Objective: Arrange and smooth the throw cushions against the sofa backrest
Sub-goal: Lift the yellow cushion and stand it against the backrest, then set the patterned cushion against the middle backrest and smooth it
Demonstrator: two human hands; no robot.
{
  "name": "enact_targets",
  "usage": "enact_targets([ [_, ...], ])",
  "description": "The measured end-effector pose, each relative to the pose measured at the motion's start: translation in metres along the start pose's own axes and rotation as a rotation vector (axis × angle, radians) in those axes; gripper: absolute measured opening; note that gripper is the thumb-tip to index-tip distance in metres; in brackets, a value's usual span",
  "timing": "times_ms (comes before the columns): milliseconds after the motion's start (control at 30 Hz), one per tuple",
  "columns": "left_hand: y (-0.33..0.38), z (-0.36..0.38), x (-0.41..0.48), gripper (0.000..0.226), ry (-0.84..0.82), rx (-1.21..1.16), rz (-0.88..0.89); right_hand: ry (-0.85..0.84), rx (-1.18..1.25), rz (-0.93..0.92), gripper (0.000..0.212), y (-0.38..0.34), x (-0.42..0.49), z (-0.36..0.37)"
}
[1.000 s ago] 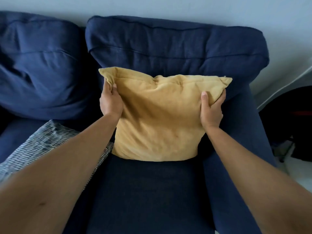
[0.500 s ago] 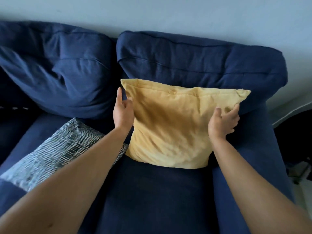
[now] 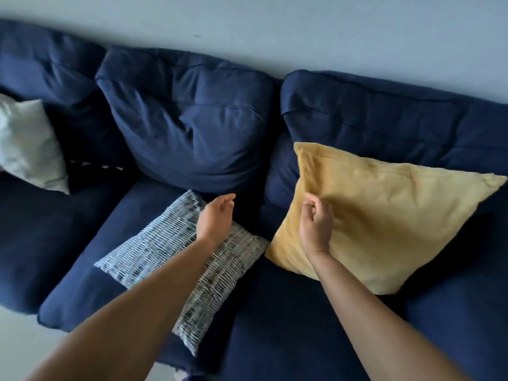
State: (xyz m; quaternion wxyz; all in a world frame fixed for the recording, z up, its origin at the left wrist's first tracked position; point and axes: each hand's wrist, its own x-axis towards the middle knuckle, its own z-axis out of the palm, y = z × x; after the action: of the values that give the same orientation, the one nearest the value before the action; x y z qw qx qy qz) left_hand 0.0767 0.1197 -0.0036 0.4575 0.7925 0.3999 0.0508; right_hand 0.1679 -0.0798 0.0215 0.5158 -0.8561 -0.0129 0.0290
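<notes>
Yellow cushion [image 3: 384, 215]: propped against the right backrest [image 3: 384, 114].
Patterned cushion [image 3: 176, 257]: flat under your left hand [image 3: 215, 218], long axis near-to-far.
Left grip: loosely spread, empty, nearer.
Right hand [image 3: 316, 224]: curled, empty.

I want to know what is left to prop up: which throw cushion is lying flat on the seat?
The grey patterned cushion, under the left forearm. The yellow cushion and the white cushion both lean against the backrest.
</notes>
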Motion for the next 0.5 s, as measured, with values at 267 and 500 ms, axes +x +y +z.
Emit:
enact_targets([
  [267,-0.096,-0.109,0.054,0.053,-0.177,0.255,-0.110,-0.243,-0.047,0.490,0.053,0.010,-0.068,0.130],
  [500,-0.151,-0.134,0.102,0.099,-0.370,0.491,-0.147,-0.329,-0.218,0.774,0.095,0.049,-0.121,0.197],
])
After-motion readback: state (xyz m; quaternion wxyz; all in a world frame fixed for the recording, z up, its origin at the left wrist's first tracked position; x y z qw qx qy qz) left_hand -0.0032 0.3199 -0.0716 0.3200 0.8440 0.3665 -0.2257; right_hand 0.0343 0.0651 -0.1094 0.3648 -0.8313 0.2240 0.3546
